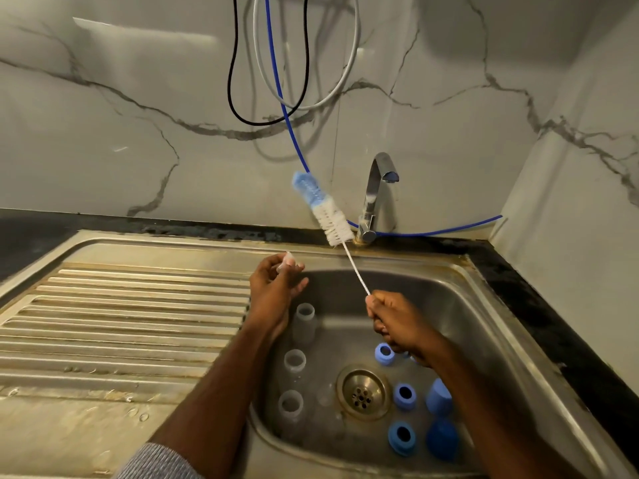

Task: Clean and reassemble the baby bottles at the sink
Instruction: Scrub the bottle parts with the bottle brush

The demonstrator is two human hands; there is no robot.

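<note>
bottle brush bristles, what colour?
Bottle brush: blue bristles at the tip, white nearer the handle; head view. Right hand grips the handle.

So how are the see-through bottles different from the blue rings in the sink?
The bottles are clear and tall; the blue rings are solid blue and short. The bottles line up along the sink's left side; the rings sit to the right of the drain. The bottles stand upright; at least one ring is tipped. Both have round openings, and neither hand touches them.
</note>
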